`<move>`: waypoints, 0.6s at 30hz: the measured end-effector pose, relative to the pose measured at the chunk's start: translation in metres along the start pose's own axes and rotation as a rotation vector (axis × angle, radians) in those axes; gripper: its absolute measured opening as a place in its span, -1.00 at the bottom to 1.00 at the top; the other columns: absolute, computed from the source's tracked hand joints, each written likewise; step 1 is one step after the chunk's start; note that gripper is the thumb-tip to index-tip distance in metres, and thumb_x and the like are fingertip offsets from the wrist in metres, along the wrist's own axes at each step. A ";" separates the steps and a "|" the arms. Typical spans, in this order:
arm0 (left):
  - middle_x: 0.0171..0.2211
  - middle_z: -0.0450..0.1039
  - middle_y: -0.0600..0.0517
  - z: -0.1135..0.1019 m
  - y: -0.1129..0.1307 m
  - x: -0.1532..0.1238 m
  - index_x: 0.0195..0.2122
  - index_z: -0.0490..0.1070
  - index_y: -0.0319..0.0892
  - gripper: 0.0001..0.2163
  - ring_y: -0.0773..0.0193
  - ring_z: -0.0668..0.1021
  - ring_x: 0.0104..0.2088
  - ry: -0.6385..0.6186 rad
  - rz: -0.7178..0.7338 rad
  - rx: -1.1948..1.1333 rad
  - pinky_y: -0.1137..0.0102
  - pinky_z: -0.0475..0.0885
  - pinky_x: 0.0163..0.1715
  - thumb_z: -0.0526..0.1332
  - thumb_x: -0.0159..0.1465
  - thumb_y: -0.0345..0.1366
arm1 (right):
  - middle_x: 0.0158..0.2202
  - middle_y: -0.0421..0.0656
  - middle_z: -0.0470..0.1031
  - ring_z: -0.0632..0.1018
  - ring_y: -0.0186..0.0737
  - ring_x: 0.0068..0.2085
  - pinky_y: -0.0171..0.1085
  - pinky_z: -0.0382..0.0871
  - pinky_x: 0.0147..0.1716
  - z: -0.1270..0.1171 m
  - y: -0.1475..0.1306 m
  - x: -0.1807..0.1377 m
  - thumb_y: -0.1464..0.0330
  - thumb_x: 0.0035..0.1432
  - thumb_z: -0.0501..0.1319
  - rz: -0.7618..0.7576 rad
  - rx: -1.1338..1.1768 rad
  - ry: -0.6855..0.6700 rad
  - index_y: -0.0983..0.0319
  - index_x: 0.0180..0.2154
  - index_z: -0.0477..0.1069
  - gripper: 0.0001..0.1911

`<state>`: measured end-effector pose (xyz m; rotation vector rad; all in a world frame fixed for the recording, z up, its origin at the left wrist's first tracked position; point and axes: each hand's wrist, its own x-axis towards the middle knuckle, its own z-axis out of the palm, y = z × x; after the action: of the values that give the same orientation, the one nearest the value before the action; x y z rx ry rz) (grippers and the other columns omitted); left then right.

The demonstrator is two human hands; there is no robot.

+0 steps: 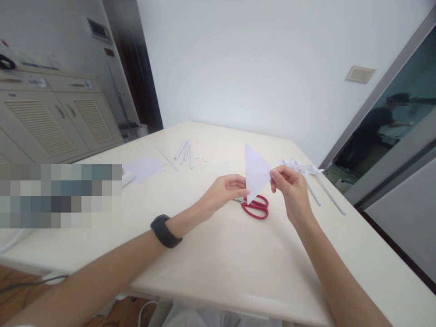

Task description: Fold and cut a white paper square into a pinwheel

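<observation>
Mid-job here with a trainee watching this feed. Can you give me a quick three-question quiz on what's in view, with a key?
1. Multiple choice: what outline does the thin white paper piece held between the left hand and right hand show?
A) circle
B) triangle
C) star

2. True or false: the red-handled metal scissors lie on the smooth off-white table.

3. Fill in the blank: the wide black wristband is worn on the person's ____ side.

Key: 1. B; 2. true; 3. left
</observation>
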<state>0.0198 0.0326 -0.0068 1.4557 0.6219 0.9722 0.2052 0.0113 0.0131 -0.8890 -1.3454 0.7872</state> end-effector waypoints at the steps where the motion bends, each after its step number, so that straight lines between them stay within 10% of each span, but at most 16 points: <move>1: -0.31 0.50 -0.02 0.001 0.000 0.000 -0.28 0.41 -0.23 -0.81 0.23 0.53 -0.26 -0.013 -0.014 -0.001 0.32 0.37 -0.17 0.31 0.08 -0.33 | -0.61 -0.29 0.30 0.28 -0.44 -0.57 -0.39 0.17 -0.55 0.000 0.000 0.000 0.38 0.13 0.21 0.002 0.001 0.002 0.27 -0.50 0.37 -0.82; 18: -0.36 0.50 0.01 0.001 0.002 -0.002 -0.34 0.40 -0.22 -0.81 0.26 0.54 -0.30 -0.063 -0.081 0.029 0.34 0.37 -0.19 0.34 0.01 -0.35 | -0.63 -0.29 0.27 0.28 -0.42 -0.57 -0.38 0.17 -0.55 0.000 0.001 0.001 0.37 0.12 0.21 -0.012 0.008 -0.004 0.26 -0.50 0.37 -0.83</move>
<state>0.0191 0.0304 -0.0051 1.4697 0.6460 0.8542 0.2049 0.0127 0.0127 -0.8728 -1.3486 0.7849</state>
